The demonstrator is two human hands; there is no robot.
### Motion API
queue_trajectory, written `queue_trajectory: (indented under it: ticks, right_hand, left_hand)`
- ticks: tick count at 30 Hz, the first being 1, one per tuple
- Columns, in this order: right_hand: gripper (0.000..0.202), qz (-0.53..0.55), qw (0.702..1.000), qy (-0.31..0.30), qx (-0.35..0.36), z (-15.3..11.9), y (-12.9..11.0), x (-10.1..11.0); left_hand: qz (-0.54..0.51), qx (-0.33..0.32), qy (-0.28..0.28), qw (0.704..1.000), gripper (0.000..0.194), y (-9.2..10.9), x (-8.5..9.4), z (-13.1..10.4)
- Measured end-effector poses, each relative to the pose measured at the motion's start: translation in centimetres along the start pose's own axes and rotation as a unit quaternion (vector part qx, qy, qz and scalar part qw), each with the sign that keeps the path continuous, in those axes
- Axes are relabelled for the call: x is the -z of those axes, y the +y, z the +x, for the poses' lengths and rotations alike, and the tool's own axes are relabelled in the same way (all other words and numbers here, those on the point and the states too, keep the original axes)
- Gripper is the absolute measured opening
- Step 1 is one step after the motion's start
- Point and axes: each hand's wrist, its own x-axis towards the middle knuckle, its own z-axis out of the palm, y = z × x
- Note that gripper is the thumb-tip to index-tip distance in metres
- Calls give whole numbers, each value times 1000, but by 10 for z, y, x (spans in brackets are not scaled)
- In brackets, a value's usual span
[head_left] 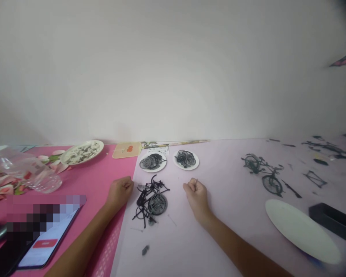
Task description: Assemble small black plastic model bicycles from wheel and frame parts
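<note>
My left hand (121, 192) rests as a closed fist at the seam between the pink cloth and the pale sheet. My right hand (197, 196) is also curled into a fist, on the pale sheet; nothing shows in either hand. Between them lies a loose cluster of black plastic model bicycle parts (147, 194), nearest my left hand, with a spoked wheel (157, 204) on top. A small dark piece (145, 250) and thin slivers lie below it. Behind the cluster stand two white plates, a left plate (141, 168) and a right plate (196, 164), both holding more black wheels and parts.
An assembled model bicycle (262, 173) stands at right, near loose frames (315, 179) and a white oval plate (301, 231). At left are a phone (50, 234), a clear plastic bottle (31, 169), petals and a plate of bits (82, 152). A fly swatter (127, 150) lies along the wall.
</note>
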Motion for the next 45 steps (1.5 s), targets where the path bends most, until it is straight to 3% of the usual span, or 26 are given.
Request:
queue_trajectory:
  ticks: [6,34,37,41,45]
  right_hand:
    - [40,-23,1000,-12,7,-1,-2,-1]
    - [39,-47,996,-62,43,-5,-4,-4]
    - [39,-51,996,-66,42,-5,-5,-3]
    - [39,-54,995,-76,45,-6,-5,-3]
    - [40,-62,993,-81,54,-6,-5,-3]
  left_hand:
    - [-24,19,-34,999,30,4,3,1]
    - [-21,46,-60,997,28,5,10,-2]
    - [38,35,-106,993,25,14,24,2]
    - [128,82,-159,975,18,18,64,8]
    - [160,146,-133,967,29,-14,122,-6]
